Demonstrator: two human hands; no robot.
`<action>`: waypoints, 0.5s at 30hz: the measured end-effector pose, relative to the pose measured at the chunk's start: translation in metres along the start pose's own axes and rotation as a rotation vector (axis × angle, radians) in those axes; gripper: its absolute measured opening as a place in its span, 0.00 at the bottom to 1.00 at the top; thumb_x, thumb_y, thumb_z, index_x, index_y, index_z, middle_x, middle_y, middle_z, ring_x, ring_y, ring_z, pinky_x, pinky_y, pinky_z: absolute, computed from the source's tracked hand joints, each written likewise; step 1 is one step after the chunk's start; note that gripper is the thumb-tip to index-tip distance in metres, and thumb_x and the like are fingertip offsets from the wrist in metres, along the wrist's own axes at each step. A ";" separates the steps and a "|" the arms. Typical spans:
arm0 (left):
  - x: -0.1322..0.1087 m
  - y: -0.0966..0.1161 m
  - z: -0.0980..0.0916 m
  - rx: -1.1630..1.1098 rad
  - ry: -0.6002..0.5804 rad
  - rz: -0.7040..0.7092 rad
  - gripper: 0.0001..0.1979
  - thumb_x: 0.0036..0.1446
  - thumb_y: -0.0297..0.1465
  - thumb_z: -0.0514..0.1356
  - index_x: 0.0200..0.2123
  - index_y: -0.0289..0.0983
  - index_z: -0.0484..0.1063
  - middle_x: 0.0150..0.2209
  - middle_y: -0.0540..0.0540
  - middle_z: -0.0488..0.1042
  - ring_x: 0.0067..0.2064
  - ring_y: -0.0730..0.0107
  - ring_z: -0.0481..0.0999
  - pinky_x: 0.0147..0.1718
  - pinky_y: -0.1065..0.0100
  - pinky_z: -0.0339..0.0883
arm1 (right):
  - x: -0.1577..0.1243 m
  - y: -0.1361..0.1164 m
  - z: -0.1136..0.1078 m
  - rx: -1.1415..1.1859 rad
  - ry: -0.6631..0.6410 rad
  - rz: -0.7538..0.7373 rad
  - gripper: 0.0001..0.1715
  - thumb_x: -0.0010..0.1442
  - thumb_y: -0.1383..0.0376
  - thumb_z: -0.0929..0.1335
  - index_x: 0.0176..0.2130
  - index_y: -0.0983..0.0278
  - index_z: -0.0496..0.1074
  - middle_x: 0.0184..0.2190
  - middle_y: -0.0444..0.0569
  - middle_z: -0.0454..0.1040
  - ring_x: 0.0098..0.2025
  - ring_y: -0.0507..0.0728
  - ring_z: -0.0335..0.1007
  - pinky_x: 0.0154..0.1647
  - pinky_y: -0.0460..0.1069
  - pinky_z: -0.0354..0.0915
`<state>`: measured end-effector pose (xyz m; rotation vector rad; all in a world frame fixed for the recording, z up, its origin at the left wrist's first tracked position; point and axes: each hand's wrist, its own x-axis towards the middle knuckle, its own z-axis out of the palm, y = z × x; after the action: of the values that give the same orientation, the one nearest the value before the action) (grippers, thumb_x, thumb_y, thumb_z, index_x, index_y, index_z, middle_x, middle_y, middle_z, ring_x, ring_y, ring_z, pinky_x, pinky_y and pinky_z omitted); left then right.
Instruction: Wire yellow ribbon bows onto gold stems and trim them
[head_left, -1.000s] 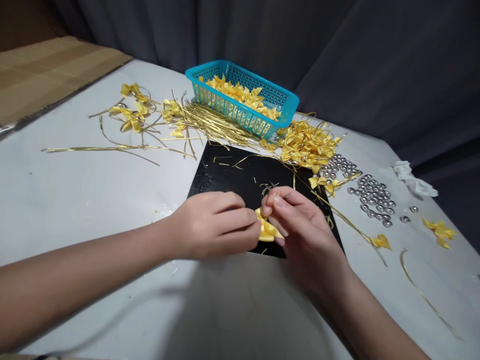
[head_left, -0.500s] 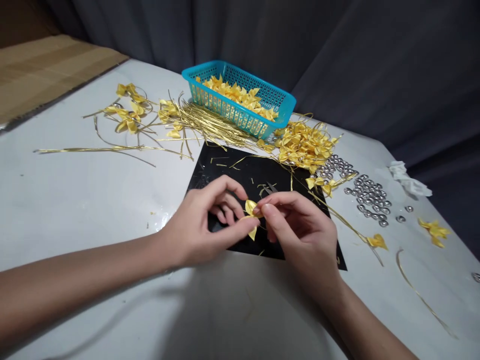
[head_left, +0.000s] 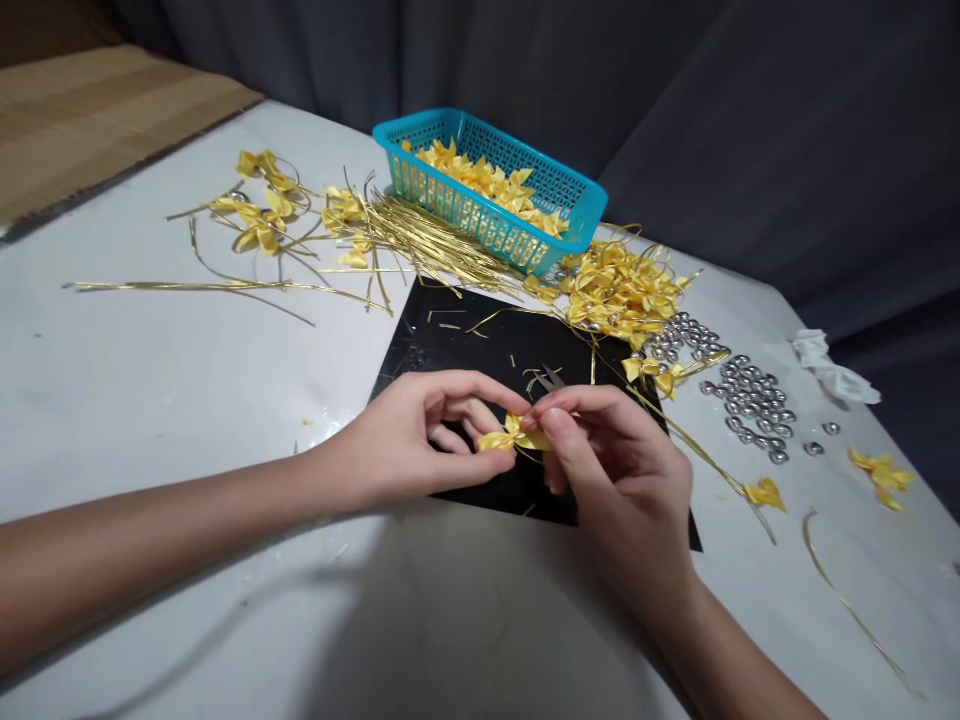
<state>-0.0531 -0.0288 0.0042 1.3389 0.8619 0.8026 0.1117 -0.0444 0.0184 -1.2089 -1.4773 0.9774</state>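
The yellow satin ribbon bow (head_left: pixel 513 434) has turned sideways. Near frame centre, left hand (head_left: pixel 409 440) and right hand (head_left: pixel 628 468) pinch it

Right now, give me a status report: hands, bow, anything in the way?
Left hand, right hand: both grips on yellow bow. Bow above black mat. Grey blades just beyond right hand, possibly in the way.
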 end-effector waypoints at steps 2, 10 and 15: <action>0.001 0.000 0.000 -0.013 -0.002 -0.015 0.12 0.49 0.26 0.64 0.40 0.36 0.74 0.27 0.51 0.73 0.29 0.78 0.73 0.26 0.79 0.68 | 0.000 -0.001 -0.001 -0.009 0.001 -0.012 0.04 0.59 0.68 0.67 0.31 0.60 0.70 0.27 0.42 0.72 0.19 0.46 0.58 0.18 0.44 0.56; 0.003 -0.003 -0.002 -0.094 -0.036 -0.045 0.17 0.49 0.26 0.64 0.45 0.38 0.70 0.27 0.53 0.72 0.22 0.84 0.67 0.18 0.83 0.60 | -0.004 0.000 -0.001 0.015 -0.049 -0.013 0.05 0.62 0.66 0.65 0.33 0.60 0.69 0.29 0.43 0.71 0.19 0.46 0.58 0.16 0.43 0.56; 0.004 -0.004 -0.002 -0.134 -0.028 -0.026 0.17 0.49 0.25 0.64 0.44 0.39 0.67 0.25 0.54 0.72 0.22 0.83 0.67 0.18 0.84 0.58 | 0.003 0.000 -0.001 0.022 -0.164 0.034 0.04 0.58 0.67 0.67 0.30 0.62 0.72 0.30 0.44 0.72 0.21 0.46 0.60 0.20 0.43 0.59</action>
<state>-0.0529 -0.0251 -0.0003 1.2165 0.7880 0.8057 0.1128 -0.0411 0.0190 -1.1642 -1.5730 1.1356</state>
